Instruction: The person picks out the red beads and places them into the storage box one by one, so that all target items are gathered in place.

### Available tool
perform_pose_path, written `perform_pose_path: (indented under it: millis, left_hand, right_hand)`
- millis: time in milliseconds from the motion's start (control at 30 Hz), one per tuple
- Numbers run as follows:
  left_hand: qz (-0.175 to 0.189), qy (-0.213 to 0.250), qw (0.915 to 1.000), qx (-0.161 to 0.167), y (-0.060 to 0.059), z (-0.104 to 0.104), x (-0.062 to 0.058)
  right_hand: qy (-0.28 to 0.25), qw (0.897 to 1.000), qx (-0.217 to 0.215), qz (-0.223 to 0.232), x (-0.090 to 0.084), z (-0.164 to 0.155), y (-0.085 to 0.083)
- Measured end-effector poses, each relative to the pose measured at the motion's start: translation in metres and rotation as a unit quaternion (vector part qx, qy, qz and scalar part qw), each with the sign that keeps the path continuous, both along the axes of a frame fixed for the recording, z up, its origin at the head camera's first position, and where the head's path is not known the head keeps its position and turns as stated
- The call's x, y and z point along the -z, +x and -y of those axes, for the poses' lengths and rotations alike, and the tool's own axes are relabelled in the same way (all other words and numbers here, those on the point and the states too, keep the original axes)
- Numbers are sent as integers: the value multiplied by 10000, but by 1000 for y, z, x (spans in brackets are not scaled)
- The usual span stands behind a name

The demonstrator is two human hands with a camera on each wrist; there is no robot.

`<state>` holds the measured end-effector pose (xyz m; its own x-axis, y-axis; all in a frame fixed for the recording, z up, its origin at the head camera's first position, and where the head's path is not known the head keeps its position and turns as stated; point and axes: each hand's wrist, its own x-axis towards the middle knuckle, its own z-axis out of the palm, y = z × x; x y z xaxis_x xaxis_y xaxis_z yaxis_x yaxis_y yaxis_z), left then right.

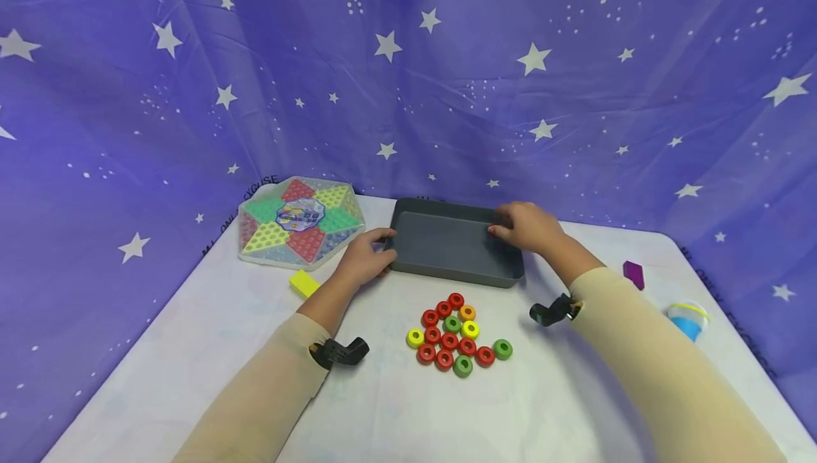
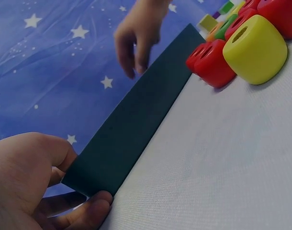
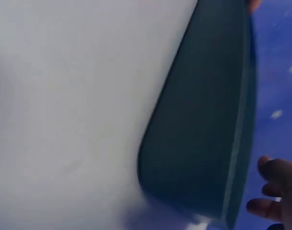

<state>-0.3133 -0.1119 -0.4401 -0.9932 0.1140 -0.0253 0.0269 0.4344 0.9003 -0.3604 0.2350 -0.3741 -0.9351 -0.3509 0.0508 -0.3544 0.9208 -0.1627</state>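
Note:
A dark grey rectangular tray [image 1: 447, 244] lies flat toward the back of the white table. My left hand [image 1: 365, 259] grips its left end; in the left wrist view the thumb is at the rim and the fingertips [image 2: 99, 203] are at the lower corner. Over the tray's right end is my right hand [image 1: 528, 227], its fingers loosely bent and holding nothing. In the right wrist view a gap shows between those fingers [image 3: 265, 207] and the tray wall [image 3: 194, 124]. Several red, yellow, green and orange beads with holes, such as a red bead [image 1: 449, 342], lie before the tray.
A hexagonal Chinese checkers box [image 1: 305, 244] lies at the back left, with a yellow block [image 1: 303, 283] near it. On the right are a purple block [image 1: 634, 274] and a blue and white cup [image 1: 688, 321]. A starry purple curtain [image 1: 447, 108] hangs behind the table.

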Motion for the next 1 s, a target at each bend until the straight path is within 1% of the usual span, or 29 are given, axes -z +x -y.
perform_pose_path:
  millis: [33,100,167,233,333,400,467,533,600,667,767,867,1000]
  left_hand:
    - [-2,-15,10000,-8,0,0,0]
    - [-23,-47,10000,-39,-1,0,-2]
    - [-49,-41,10000,-48,-1,0,-3]
    - [-82,-44,10000,-33,-1,0,-4]
    - [-167,-158,9997,-17,-1,-1,-2]
    - [-271,-341,9990,-64,-1,-2,0]
    - [-413,-538,9976,-116,0,-3,3]
    - [-552,-686,9960,-175,0,-4,4]
    - [-659,-740,9949,-200,0,-4,5]
    - [-733,-773,9941,-212,0,-4,6]
    - [-793,-770,9937,-207,-2,-4,7]
    - [-815,-768,9935,-202,-2,-4,8]
    - [-821,-757,9936,-192,-1,-5,8]
  right_hand:
    - [-199,9998,-63,-74,-3,-1,6]
    - [-653,9977,-166,-60,-7,0,22]
    - [-1138,9929,-333,77,-10,2,41]
    - [-1566,9859,-526,267,-10,5,60]
    - [-1927,9761,-828,563,-6,11,92]
    - [-2005,9716,-1055,688,-1,15,113]
    - [-2001,9691,-1244,731,4,19,133]
    - [-1894,9691,-1416,698,9,22,151]
    - [-1647,9733,-1483,601,14,24,165]
    - [-1368,9770,-1577,440,20,25,175]
    - [-1076,9787,-1743,127,29,26,184]
    - [-990,9758,-1946,-137,36,28,189]
    - [-843,9753,-2026,-243,39,28,193]
